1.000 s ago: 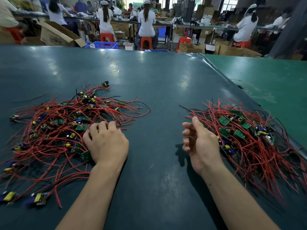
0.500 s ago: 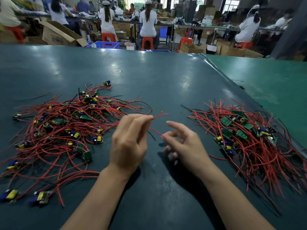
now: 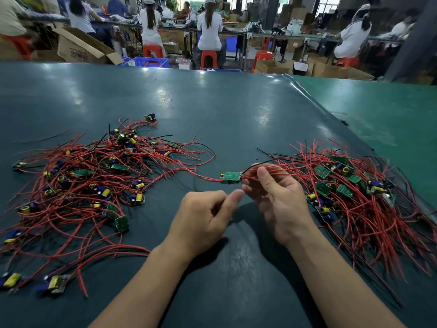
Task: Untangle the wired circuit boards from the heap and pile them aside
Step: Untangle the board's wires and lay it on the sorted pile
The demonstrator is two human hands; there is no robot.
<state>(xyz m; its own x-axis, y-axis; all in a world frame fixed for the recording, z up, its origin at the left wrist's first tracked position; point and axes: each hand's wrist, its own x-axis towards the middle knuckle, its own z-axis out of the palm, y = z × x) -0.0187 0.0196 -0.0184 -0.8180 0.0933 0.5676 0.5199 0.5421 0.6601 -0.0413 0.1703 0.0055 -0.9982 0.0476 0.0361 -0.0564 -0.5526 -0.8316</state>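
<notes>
Pinching red wires beside green circuit board (image 3: pixel 230 178), right hand (image 3: pixel 276 200) holds it just above table (image 3: pixel 224 110); board hangs left of its fingertips. Left hand (image 3: pixel 203 221) just below board, fingers loosely curled, gripping nothing visible. Tangled heap (image 3: pixel 94 176) left, one wire trailing to board. Sorted pile (image 3: pixel 354 192) right, close to table's right edge. Bare surface between hands and beyond.
</notes>
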